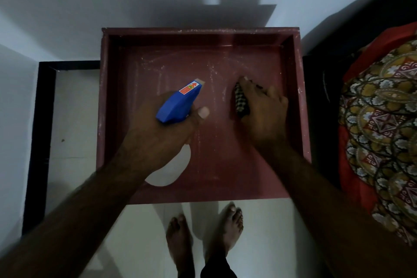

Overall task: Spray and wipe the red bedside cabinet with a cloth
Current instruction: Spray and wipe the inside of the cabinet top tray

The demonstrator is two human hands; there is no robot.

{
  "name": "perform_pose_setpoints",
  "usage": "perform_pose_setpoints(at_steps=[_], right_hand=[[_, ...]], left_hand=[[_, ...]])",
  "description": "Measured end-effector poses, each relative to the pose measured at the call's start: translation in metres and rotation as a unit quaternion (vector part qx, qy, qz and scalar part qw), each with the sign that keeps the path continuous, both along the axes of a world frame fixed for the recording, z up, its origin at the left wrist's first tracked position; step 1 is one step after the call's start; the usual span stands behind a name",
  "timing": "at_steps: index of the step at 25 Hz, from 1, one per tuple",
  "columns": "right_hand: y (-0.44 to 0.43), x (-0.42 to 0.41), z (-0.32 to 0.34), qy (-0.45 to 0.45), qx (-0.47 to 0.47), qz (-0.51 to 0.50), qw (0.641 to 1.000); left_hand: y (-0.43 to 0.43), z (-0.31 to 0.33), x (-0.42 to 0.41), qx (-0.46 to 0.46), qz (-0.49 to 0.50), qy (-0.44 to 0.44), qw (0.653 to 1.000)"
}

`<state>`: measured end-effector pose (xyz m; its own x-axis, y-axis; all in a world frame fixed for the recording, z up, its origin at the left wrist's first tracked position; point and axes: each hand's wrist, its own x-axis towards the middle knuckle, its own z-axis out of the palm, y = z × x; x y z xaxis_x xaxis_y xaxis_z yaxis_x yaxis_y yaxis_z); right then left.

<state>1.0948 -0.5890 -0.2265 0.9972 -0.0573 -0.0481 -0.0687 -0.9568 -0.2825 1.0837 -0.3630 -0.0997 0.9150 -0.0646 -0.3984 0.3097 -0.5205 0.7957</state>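
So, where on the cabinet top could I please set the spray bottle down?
Bare: the back strip of the red cabinet, between its rim and the hands, and the front middle between the forearms. Crowded: the centre, left hand gripping the spray bottle, right hand gripping the cloth.

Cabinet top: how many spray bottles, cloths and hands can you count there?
spray bottle: 1
cloth: 1
hands: 2, the left hand and the right hand
Total: 4
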Motion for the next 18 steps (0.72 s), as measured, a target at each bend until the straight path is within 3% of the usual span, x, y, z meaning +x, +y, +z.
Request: perform_pose_setpoints(at_steps=[3, 9, 15, 18], right_hand=[[-0.003, -0.019, -0.005, -0.012, -0.020, 0.012, 1.000], [-0.004, 0.029, -0.007, -0.017, -0.010, -0.021, 1.000], [-0.012, -0.025, -0.011, 0.003, -0.011, -0.042, 0.999], [-0.009, 0.005, -0.006, 0.015, -0.021, -0.063, 0.998]], left_hand=[[-0.001, 0.002, 0.003, 0.001, -0.007, -0.003, 1.000], [-0.006, 0.000, 0.006, 0.008, 0.000, -0.011, 1.000], [-0.009, 0.005, 0.006, 0.005, -0.002, -0.015, 1.000], [-0.012, 0.006, 0.008, 0.010, -0.007, -0.009, 1.000]])
